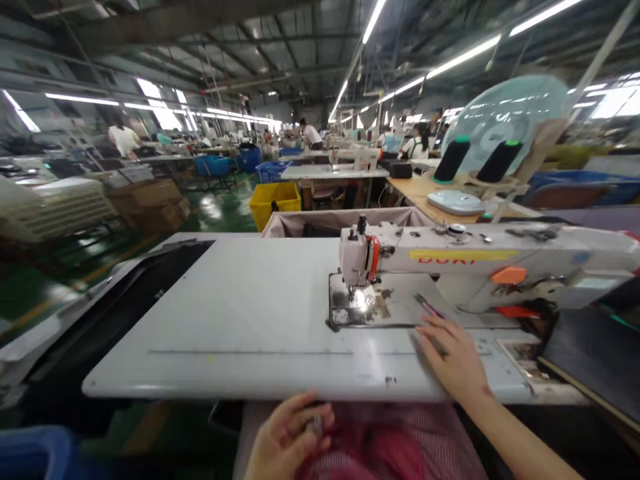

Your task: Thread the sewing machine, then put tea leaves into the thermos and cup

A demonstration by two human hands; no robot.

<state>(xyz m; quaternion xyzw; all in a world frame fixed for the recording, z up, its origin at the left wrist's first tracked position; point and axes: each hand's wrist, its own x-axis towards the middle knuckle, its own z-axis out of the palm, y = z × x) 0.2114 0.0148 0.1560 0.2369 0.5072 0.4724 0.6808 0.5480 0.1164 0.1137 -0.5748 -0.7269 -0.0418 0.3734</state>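
Note:
My left hand [293, 433] is in front of the table edge, above my lap, its fingers curled together. Between the thumb and fingers shows a small greyish thing [316, 424], too blurred to name. My right hand [453, 357] reaches over the front of the white table [250, 300], fingers stretched forward and somewhat blurred. Just beyond its fingertips lies a slim, dark, pointed hand tool [428, 305] on the sewing machine's bed; whether the fingers touch it I cannot tell. The sewing machine [440, 257] stands behind, with its lamp lit at the needle plate [363, 300].
Black material [130, 300] lies along the table's left side. A pink cloth-lined bin [345, 217] stands behind the machine. To the right are black thread cones [451, 159], a fan [505, 120] and a dark board [595, 360]. A blue container [35, 447] is at lower left. Other people work farther back.

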